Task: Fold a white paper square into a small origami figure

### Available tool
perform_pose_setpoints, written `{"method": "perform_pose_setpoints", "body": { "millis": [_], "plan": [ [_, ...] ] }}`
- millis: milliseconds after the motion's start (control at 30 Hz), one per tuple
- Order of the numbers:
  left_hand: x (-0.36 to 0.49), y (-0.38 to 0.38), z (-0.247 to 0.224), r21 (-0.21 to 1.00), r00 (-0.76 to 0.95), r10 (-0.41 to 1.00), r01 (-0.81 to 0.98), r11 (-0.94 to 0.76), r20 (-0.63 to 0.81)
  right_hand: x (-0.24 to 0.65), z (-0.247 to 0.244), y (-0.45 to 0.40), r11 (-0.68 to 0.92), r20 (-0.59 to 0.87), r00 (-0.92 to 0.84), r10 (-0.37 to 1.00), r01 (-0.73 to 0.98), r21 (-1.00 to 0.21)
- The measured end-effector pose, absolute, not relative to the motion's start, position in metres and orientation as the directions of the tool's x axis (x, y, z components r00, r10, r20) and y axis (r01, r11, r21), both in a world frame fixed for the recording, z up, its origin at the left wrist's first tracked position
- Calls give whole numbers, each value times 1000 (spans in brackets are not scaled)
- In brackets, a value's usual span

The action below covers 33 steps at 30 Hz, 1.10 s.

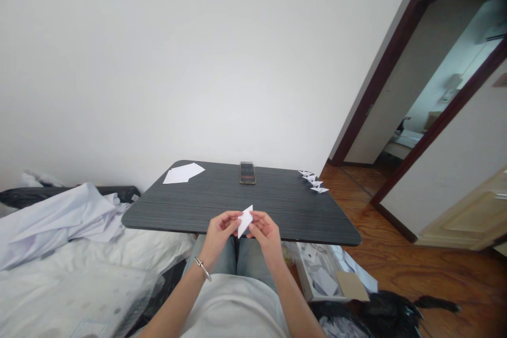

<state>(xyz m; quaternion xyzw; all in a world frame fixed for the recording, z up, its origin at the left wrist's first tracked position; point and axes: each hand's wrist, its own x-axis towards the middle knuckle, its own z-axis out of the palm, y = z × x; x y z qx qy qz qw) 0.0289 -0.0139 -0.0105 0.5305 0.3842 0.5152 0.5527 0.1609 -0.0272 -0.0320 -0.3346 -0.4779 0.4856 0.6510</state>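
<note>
Holding a small white paper piece (245, 221) up in front of the body, both hands are busy. The left hand (219, 235) and the right hand (267, 235) each grip one side of it with fingers and thumb. They are not clenched in a fist and they have not let go. The paper piece is pointy and sits between the two hands, just over the near edge of the worktop (277, 208).

The worktop is dark gray with thin lines, and three kinds of things lie on it. There is one phone (247, 172) at the far edge, with a blurred patch at its top. Near the far left corner lies a flat white paper (182, 173), and it may be two sheets, but I cannot tell. Four little folded papers (312, 182) sit in a row at the far right corner.

One silver bangle (203, 269) is on the left wrist. Two legs in blue jeans (222, 259) are under the hands. Below the worktop on the right is one open box (317, 277) full of white paper bits, and a black plastic bag (388, 317) lies beside it on the wood floor (415, 259). On the left is a heap of crumpled white cloth (59, 222). Past the floor, one doorway (396, 74) with a dark red frame leads to another room.
</note>
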Motion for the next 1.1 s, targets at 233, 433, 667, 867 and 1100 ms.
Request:
{"method": "perform_pose_setpoints", "body": {
  "millis": [233, 433, 667, 867, 1100],
  "plan": [
    [29, -13, -11, 982, 167, 976, -149, -113, 138, 161, -26, -30, 288, 286, 51, 957, -310, -906],
    [29, -12, -14, 983, 177, 974, -140, -117, 141, 161, -27, -29, 288, 286, 52, 957, -305, -908],
    [28, -12, -14, 981, 168, 967, -73, -182, 192, 162, -34, -24, 278, 273, 58, 960, -271, -922],
    [29, -11, -14, 978, 186, 962, -97, -184, 200, 165, -37, -24, 252, 243, 69, 968, -255, -933],
    [27, -13, -13, 980, 203, 961, -98, -172, 189, 166, -34, -24, 272, 257, 95, 962, -233, -934]
  ]
}}
